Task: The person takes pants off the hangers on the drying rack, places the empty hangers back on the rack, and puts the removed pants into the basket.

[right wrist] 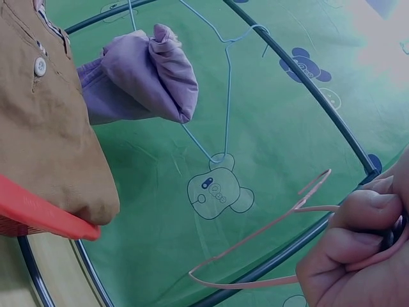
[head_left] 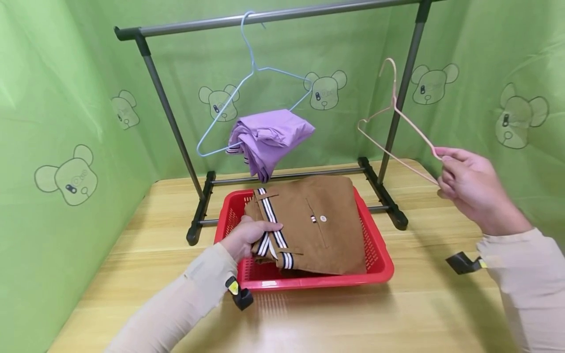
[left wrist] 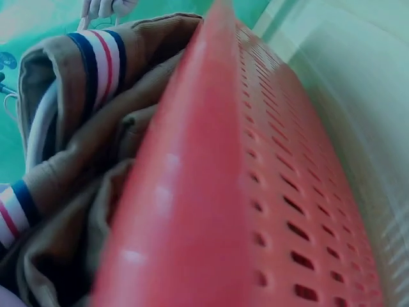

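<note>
Brown folded trousers (head_left: 340, 240) with a striped waistband lie on top of the red basket (head_left: 318, 281). My left hand (head_left: 244, 236) grips their waistband at the left, its thumb on top and the other fingers hidden underneath. Off to the right, my right hand (head_left: 474, 184) holds a pink wire hanger (head_left: 394, 93) by one end, raised above the table with its hook up. Curled fingers around that hanger (right wrist: 243, 242) also show in the right wrist view. In the left wrist view, the trousers' waistband (left wrist: 99, 67) bulges beside the basket's rim (left wrist: 192, 185).
Behind the basket stands a rack with a grey top bar (head_left: 309, 12) and black feet (head_left: 399, 218). From the bar hangs a blue hanger (head_left: 225, 105) with folded purple clothing (head_left: 273, 130) over its lower wire. Green curtains (head_left: 48, 127) surround the wooden table (head_left: 176, 274).
</note>
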`<state>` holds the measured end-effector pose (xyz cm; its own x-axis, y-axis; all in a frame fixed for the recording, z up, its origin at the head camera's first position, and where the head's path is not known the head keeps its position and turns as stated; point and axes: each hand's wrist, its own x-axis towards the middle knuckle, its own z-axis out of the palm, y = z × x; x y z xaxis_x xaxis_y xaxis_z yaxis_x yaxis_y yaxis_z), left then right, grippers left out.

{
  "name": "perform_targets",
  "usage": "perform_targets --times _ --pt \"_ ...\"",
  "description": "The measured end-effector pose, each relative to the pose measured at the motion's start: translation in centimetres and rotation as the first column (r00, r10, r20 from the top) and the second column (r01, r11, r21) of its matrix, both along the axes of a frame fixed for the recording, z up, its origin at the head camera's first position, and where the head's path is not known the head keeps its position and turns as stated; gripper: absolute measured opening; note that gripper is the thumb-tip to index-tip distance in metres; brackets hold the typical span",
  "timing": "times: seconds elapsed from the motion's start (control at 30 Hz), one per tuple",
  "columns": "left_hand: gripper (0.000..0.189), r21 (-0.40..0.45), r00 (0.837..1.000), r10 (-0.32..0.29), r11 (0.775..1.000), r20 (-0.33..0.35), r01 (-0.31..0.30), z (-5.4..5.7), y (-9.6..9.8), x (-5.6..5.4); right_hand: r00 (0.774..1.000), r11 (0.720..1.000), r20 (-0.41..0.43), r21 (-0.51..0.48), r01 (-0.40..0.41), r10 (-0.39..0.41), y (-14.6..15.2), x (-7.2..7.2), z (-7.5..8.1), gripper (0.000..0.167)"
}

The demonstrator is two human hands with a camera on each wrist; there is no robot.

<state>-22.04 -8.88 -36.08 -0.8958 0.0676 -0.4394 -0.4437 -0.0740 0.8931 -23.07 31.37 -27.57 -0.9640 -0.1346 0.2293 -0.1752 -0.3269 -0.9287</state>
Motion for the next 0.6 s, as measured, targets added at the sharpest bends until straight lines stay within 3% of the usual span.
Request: perform_targets --times 0.1,0.23,0.47,0.6 --pt "0.098 -0.139 1.000 0.026 0.990 0.008 -0.025 0.4 0.0 -0.1 1.000 1.000 -0.004 -0.005 -0.002 0.002 -0.2 0.0 0.0 0.020" --pt "0.120 -0.313 1.000 0.007 0.950 -0.006 -0.008 1.1 0.3 -0.2 1.000 1.000 -0.003 -0.002 -0.005 0.005 -0.1 0.0 0.0 0.021" --pt "0.123 -0.428 0.983 -0.064 0.904 -0.170 -0.015 2.3 0.8 -1.1 1.000 1.000 -0.007 -0.014 -0.017 0.017 -0.3 -0.1 0.0 0.021" --pt "0.122 -0.495 0.974 -0.132 0.868 -0.182 0.025 2.6 0.9 -1.6 1.000 1.000 -0.009 -0.021 -0.021 0.020 -0.5 -0.1 0.1 0.021"
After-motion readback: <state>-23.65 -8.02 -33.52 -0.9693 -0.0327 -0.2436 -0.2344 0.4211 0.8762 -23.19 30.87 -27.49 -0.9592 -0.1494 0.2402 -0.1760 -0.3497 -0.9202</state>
